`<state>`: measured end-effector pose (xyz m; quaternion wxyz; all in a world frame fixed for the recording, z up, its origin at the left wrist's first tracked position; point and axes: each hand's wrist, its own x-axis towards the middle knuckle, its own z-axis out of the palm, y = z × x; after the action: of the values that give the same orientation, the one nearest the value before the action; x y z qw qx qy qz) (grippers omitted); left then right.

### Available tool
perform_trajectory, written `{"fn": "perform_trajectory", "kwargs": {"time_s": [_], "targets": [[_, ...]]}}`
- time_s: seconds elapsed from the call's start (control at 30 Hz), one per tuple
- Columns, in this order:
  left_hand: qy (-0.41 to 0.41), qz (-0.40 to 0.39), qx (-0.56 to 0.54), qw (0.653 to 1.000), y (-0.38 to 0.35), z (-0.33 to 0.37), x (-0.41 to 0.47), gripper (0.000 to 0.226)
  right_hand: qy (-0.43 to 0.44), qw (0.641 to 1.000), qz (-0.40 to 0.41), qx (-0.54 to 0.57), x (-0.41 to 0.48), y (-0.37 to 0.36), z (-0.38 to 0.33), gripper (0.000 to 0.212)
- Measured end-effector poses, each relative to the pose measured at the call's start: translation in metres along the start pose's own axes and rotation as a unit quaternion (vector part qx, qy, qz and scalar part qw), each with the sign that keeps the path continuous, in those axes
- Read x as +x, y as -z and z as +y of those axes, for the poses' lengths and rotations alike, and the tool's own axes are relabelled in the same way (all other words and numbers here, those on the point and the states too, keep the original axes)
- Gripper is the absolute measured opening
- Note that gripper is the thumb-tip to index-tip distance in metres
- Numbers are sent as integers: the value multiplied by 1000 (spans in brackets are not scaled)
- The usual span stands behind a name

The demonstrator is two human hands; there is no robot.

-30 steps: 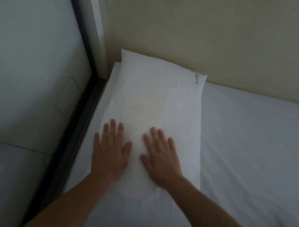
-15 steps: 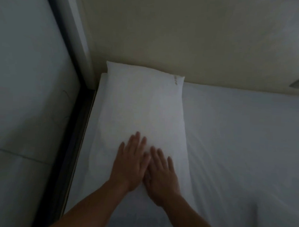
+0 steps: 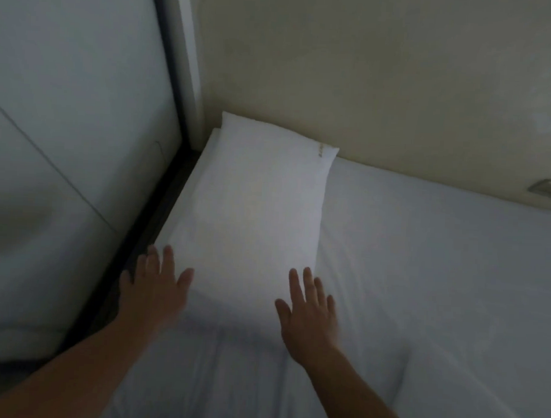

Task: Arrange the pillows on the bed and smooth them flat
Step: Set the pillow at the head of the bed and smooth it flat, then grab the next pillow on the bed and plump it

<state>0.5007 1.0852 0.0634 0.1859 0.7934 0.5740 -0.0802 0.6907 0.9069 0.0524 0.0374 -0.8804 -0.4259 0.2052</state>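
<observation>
Both arms reach forward from the bottom of the frame, palms down, fingers spread wide and pointing away from the person. The left hand [image 3: 156,295] sits at the near left corner of the pillow [image 3: 261,205], over the mattress edge, with the dark bed frame [image 3: 147,231] just to its left. The thumb sticks out toward the pillow. It's a bit blurry, so I can't tell whether the palm is actually pressing down or just hovering.

The right hand [image 3: 310,317] is at the near right corner of the pillow, fingertips on or just over its edge, the heel of the hand over the white sheet of the bed [image 3: 439,263]. Neither hand is gripping anything, both are flat and open.

The pillow itself is white, lies flat and runs lengthwise away from the hands, between them and beyond them, its far end tucked right against the beige wall [image 3: 368,86] in the corner. There's a small gold mark near its far right corner. Nothing like a container anywhere, just bedding.
</observation>
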Motion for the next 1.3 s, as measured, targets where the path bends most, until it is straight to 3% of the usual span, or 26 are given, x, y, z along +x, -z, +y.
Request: {"fn": "perform_trajectory", "kwargs": {"time_s": [0.1, 0.3, 0.57, 0.83, 1.03, 1.17, 1.3], "targets": [[-33, 16, -65, 997, 19, 32, -24, 69, 16, 1000, -13, -16, -10, 26, -14, 64], [-75, -64, -133, 986, 32, 34, -62, 67, -13, 1000, -4, -9, -47, 52, -41, 64], [-163, -52, -104, 980, 55, -28, -77, 68, -60, 997, 58, 0, -93, 43, -96, 65], [-254, -22, -95, 962, 55, -20, -105, 64, -80, 990, 110, 30, -130, 28, -108, 66], [-296, -12, -85, 951, -11, 3, -181, 58, -100, 983, 147, 38, -199, -5, -47, 64], [-343, -33, -66, 936, -86, 44, -266, 57, -164, 975, 152, 15, -273, -37, 51, 65], [-377, -107, -56, 918, -170, 95, -371, 64, -264, 956, 127, -5, -346, -67, 161, 72]]}}
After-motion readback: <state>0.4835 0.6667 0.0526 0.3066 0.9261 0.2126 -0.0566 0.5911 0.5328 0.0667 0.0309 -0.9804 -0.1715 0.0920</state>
